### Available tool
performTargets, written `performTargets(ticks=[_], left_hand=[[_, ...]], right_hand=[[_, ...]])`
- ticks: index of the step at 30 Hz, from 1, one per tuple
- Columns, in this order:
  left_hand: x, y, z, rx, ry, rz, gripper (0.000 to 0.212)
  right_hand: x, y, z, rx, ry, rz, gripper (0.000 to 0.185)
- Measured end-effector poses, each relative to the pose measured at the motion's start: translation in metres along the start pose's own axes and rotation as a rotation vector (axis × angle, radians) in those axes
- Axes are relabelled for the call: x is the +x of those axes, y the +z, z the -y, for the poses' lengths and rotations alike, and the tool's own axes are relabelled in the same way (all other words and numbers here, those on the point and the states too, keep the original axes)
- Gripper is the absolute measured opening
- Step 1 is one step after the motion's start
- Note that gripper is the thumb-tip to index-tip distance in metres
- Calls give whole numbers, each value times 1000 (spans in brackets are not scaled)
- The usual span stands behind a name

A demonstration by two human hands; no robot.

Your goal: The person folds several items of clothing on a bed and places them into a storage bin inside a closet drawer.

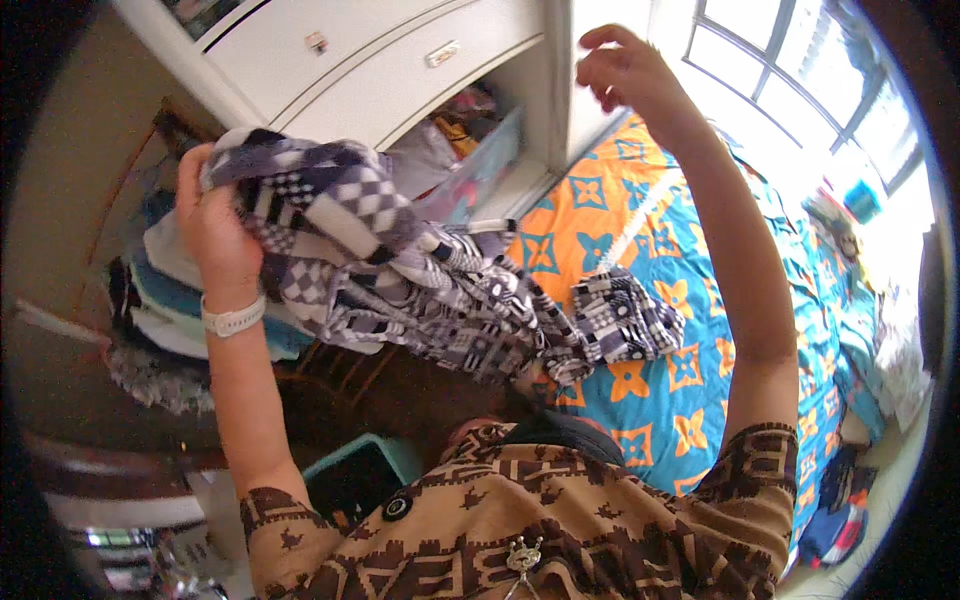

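My left hand (pixel 217 232), with a white watch (pixel 234 319) on its wrist, grips a plush black, grey and white patterned garment (pixel 360 202) by its upper end. From there the garment hangs in loose folds towards the bed. A part in the same pattern (pixel 626 319) lies on the blue and orange bedspread (pixel 645 375); whether it is joined to the rest cannot be made out. My right hand (pixel 630 71) is raised above the bed, away from the garment, its fingers loosely curled and apart, with nothing seen in them.
Ahead stands a white cabinet with drawers (pixel 405 56); its open lower compartment holds a clear plastic bin (pixel 480 176) of fabrics. Stacked folded textiles (pixel 172 300) are at the left. A green-rimmed container (pixel 375 450) stands low near me. Windows (pixel 787 67) line the right side.
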State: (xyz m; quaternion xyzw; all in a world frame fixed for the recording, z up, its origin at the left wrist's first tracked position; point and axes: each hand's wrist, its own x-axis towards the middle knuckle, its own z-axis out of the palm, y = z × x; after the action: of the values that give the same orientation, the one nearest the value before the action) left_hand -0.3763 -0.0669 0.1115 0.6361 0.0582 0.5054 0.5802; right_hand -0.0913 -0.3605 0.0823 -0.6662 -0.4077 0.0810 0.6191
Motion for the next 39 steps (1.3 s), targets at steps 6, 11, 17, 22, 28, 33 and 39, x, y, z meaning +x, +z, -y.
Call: performTargets(ticks=[6, 11, 17, 22, 28, 33, 39], left_hand=[[-24, -9, -36, -212, -114, 197, 21], [-39, -41, -57, -77, -67, 250, 25], [-76, -238, -36, 426, -200, -103, 47], [-159, -124, 2, 440, -337, 190, 86], [-216, -76, 28, 662, -546, 312, 58], [-207, -74, 5, 815, -341, 48, 38], [-194, -72, -33, 1222, -243, -75, 31]], right_hand=[[-26, 140, -60, -198, -106, 740, 50], [-79, 240, -89, 217, -634, 711, 64], [-105, 267, -55, 382, -122, 457, 25], [-101, 255, -15, 78, -210, 540, 27], [-123, 284, -4, -256, -518, 759, 34], [-115, 276, -42, -302, -298, 924, 43], [-99, 250, -61, -567, -272, 1047, 42]])
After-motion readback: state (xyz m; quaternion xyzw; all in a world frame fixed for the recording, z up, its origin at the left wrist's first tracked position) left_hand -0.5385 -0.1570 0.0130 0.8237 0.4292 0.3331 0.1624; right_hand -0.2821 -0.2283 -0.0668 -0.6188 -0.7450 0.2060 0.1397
